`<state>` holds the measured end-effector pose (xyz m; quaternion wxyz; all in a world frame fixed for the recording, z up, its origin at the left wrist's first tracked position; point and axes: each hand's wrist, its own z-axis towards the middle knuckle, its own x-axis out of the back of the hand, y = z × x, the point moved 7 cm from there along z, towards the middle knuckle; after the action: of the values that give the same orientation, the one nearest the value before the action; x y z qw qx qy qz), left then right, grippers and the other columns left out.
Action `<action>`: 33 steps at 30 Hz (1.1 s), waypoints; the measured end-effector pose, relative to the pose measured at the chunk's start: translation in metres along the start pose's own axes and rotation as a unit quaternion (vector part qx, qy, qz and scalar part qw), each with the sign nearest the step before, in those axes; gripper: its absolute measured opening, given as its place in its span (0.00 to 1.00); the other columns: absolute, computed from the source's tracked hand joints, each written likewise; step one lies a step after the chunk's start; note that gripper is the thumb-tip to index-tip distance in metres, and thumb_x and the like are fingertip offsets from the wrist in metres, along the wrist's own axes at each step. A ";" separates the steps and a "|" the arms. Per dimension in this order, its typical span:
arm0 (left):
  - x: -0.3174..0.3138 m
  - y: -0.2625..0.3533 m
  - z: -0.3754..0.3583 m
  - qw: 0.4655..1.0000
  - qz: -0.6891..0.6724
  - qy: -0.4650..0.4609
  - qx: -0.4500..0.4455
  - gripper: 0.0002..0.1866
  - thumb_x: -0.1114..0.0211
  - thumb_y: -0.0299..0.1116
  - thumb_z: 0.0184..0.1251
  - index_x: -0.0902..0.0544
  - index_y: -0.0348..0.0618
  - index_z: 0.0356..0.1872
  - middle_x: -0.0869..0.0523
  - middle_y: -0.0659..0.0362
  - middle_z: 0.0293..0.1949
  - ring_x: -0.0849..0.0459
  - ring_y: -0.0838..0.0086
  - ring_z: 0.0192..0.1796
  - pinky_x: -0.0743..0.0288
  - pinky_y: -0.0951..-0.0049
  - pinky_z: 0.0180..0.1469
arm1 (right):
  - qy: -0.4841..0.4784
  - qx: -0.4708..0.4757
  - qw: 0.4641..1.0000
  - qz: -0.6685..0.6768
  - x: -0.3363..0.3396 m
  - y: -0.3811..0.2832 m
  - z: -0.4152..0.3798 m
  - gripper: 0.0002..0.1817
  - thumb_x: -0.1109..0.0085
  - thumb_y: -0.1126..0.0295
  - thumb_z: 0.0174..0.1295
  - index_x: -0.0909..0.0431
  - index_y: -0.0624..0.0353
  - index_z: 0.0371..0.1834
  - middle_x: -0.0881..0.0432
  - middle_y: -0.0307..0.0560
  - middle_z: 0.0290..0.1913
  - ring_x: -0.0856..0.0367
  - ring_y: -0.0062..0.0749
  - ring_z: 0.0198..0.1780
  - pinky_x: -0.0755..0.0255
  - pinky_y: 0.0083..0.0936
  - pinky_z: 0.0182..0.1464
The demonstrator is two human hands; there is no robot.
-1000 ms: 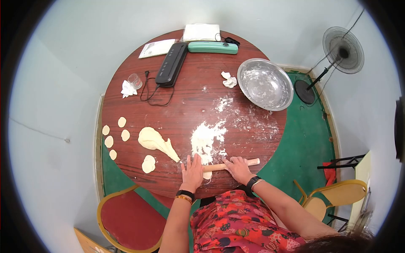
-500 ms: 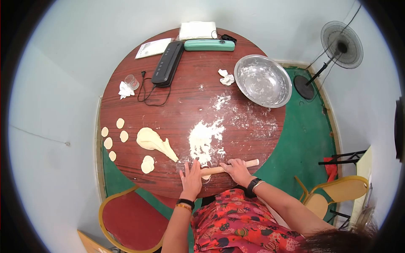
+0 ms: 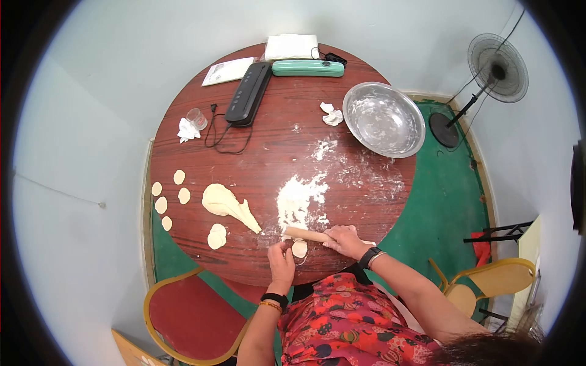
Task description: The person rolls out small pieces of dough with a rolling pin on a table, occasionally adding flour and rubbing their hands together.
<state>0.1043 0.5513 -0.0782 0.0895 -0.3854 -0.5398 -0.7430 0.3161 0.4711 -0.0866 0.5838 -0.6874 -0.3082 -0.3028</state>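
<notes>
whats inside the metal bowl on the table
The metal bowl holds only white floury smears and flecks on its inner wall and bottom; no dough lump shows. Nothing covers its inside, though the table beneath it is hidden.

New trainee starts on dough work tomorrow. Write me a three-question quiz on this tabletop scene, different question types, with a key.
1. True or false: the right hand rests on the rolling pin.
2. Multiple choice: the left hand has its fingers at which thing? A. the metal bowl B. the small dough disc C. the black device
3. Fill in: the pile of loose flour lies between the big dough lump and the ____ side of the table, as the person sees it.

Key
1. True
2. B
3. right
</notes>
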 end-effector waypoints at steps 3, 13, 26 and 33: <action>-0.017 -0.002 -0.005 0.999 -0.013 -0.011 0.049 0.14 0.34 0.29 0.63 0.23 0.34 0.46 0.23 0.44 0.43 0.25 0.50 0.49 0.29 0.57 0.52 | 0.029 -0.034 0.998 0.034 0.007 0.005 0.000 0.21 0.41 0.50 0.65 0.21 0.52 0.52 0.20 0.46 0.44 0.23 0.47 0.50 0.36 0.47 0.50; -0.043 -0.020 0.002 0.992 0.015 -0.012 0.123 0.11 0.31 0.29 0.59 0.21 0.36 0.39 0.19 0.49 0.30 0.19 0.53 0.37 0.26 0.56 0.42 | 0.004 -0.043 0.999 0.008 0.005 0.008 -0.020 0.21 0.41 0.52 0.64 0.22 0.53 0.53 0.20 0.48 0.43 0.22 0.49 0.49 0.33 0.45 0.47; -0.066 -0.082 0.014 0.921 -0.239 0.031 0.306 0.08 0.32 0.28 0.60 0.16 0.36 0.39 0.13 0.52 0.29 0.14 0.70 0.32 0.21 0.70 0.38 | 0.052 -0.051 0.997 0.040 0.016 0.016 -0.032 0.21 0.40 0.52 0.64 0.22 0.54 0.52 0.20 0.48 0.43 0.23 0.49 0.48 0.36 0.45 0.48; -0.016 -0.045 0.005 0.961 -0.017 0.047 0.272 0.09 0.34 0.27 0.58 0.20 0.35 0.39 0.13 0.53 0.27 0.13 0.67 0.32 0.21 0.66 0.38 | 0.064 -0.034 0.996 0.043 0.015 0.020 -0.032 0.21 0.40 0.51 0.64 0.22 0.54 0.51 0.20 0.48 0.43 0.23 0.49 0.48 0.36 0.45 0.48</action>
<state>0.0929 0.5692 -0.1214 0.2036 -0.3015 -0.7235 -0.5866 0.3392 0.4377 -0.0824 0.5910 -0.6989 -0.2298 -0.3310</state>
